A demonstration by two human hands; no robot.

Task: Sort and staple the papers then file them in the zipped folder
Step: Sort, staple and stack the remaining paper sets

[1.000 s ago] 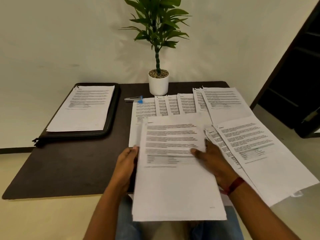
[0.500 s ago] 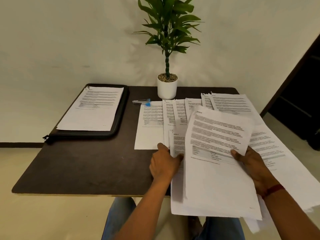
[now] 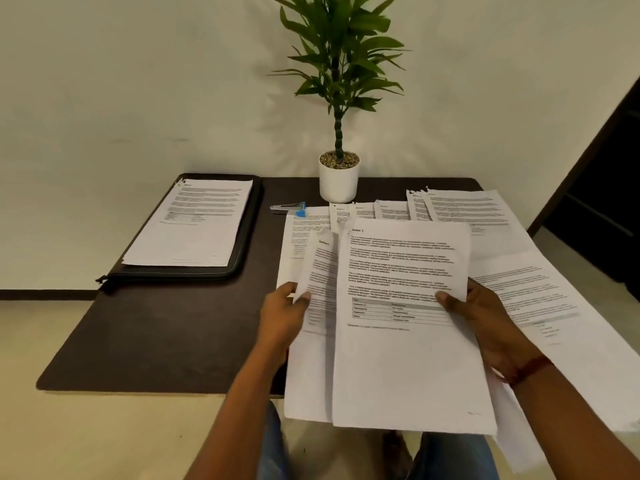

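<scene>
My right hand (image 3: 485, 320) grips a printed paper stack (image 3: 408, 358) by its right edge, thumb on top, lifted over the table's front. My left hand (image 3: 282, 317) pinches the left edge of a second paper set (image 3: 311, 341) that curls up beside and partly under the first. Several more printed sheets (image 3: 485, 216) lie fanned across the right half of the table. The black zipped folder (image 3: 249, 237) lies shut at the back left with a stapled paper set (image 3: 194, 223) on top. A small stapler (image 3: 289, 208) with a blue tip lies near the table's back middle.
A white pot with a green plant (image 3: 338, 180) stands at the back edge by the wall. The dark table (image 3: 156, 334) shows bare surface at the front left. Sheets overhang the table's right edge (image 3: 588, 358). A dark doorway (image 3: 602, 202) is at the right.
The stack in my right hand has straightened and come nearer to me. My left hand has taken hold of the second paper set's left edge and lifted it.
</scene>
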